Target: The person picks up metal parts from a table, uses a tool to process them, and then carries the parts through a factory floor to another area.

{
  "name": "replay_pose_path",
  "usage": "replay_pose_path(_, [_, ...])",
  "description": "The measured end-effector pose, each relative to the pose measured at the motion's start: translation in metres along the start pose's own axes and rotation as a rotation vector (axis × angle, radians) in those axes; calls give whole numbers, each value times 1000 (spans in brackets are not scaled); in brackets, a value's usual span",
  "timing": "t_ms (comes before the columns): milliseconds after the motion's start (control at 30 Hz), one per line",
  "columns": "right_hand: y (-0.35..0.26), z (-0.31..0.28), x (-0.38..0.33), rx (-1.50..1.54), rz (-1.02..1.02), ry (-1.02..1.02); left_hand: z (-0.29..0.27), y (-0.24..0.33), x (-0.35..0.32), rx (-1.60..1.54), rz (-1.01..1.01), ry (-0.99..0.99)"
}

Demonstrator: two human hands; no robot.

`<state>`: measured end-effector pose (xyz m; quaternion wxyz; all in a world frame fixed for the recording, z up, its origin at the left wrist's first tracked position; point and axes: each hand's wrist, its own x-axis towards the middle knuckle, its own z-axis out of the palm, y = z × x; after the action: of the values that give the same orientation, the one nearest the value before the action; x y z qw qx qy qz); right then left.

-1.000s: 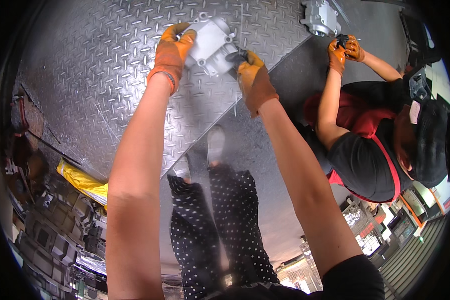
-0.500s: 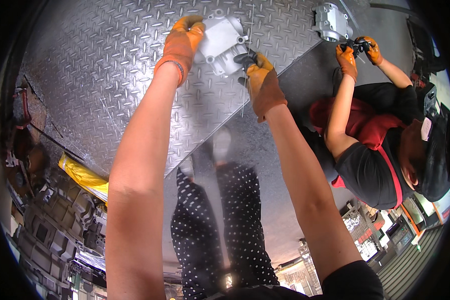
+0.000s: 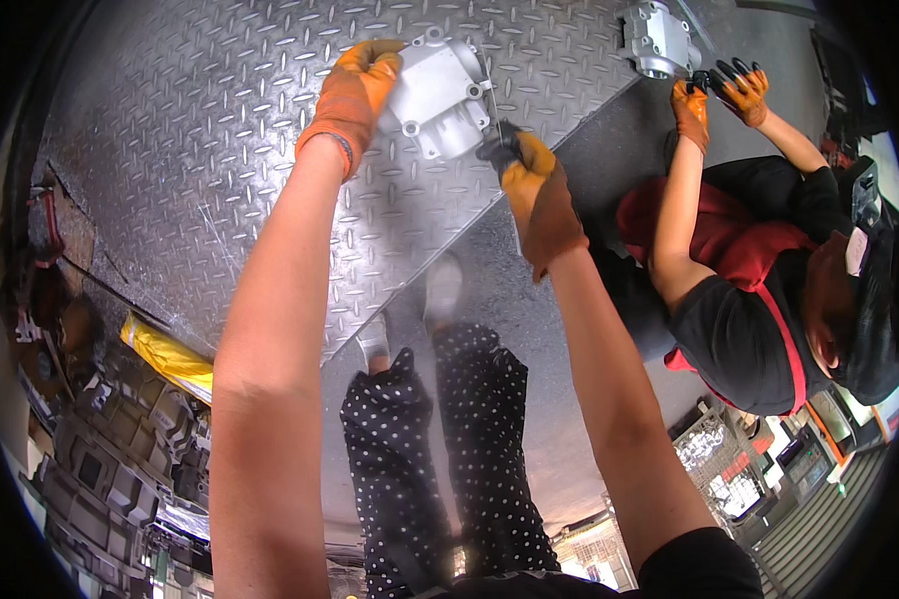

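What the right hand [image 3: 541, 190] has between its dark, bent fingertips is hard to make out, since a thin line near them is too faint to recognise, so I cannot tell if this hand is closed on something. The underside of the pale metal casting [image 3: 438, 88], which is tilted over the patterned metal plate [image 3: 260, 170], is hidden, and its left edge is partly covered by the left hand [image 3: 355, 95], which grips it with curled fingers. Both forearms reach upward from the lower edge, the left nearly straight, the right slanting inward with its hand just beside the casting's lower right corner.
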<state>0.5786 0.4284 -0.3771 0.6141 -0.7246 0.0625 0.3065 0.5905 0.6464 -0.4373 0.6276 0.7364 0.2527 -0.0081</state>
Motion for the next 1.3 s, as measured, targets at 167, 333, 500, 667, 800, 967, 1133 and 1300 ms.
replay_pose_path(167, [-19, 7, -60, 137, 105, -105, -9, 22, -23, 136, 83, 167])
replay_pose_path(333, [-31, 8, -102, 18, 317, -36, -13, 56, -81, 577, 744, 402])
replay_pose_path(500, [-31, 2, -105, -831, -43, 47, 21, 53, -152, 379, 325, -156])
replay_pose_path(667, [-77, 23, -94, -1292, -138, 53, 59, 34, -158, 230, 427, 120])
replay_pose_path(800, [-82, 36, -85, -1396, -128, 23, 69, 23, -154, 127, 391, 252])
replay_pose_path(967, [-79, 43, -82, -1432, -208, -11, 66, 19, -155, 96, 337, 291])
replay_pose_path(1133, [-82, 50, -79, -1438, -164, -11, 65, 16, -154, 56, 303, 290])
replay_pose_path(1300, [-83, 53, -75, -1542, -147, -29, 66, 20, -153, -48, 266, 289])
